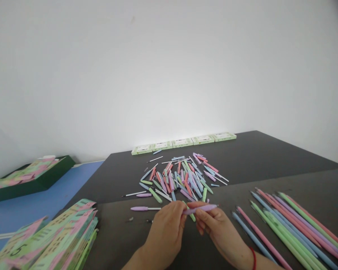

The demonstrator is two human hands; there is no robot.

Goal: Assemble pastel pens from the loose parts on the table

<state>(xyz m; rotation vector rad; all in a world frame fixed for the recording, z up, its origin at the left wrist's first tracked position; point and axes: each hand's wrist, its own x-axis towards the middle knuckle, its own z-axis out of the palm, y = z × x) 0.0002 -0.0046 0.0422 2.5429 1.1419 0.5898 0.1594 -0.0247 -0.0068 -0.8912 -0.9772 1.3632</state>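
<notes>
A purple pen [205, 208] lies level between my two hands, just above the near part of the table. My right hand [218, 223] pinches it with thumb and fingers, its pointed tip sticking out to the right. Fingers of my left hand [169, 223] are closed around its left end, which they hide. Below and behind them a green pen part [192, 216] partly shows. A pile of loose pen parts [186, 180] in pink, purple, blue and green, with white refills among them, spreads beyond my hands. Left of my left hand rests a purple pen part [139, 209] with a white refill.
Several slim pens [293, 225] lie side by side at the right. Flat pale green boxes [183, 143] line the table's [264, 150] far edge by the wall. At the left are stacked printed packets [59, 236] and a dark green box [42, 185] on a blue surface [76, 180].
</notes>
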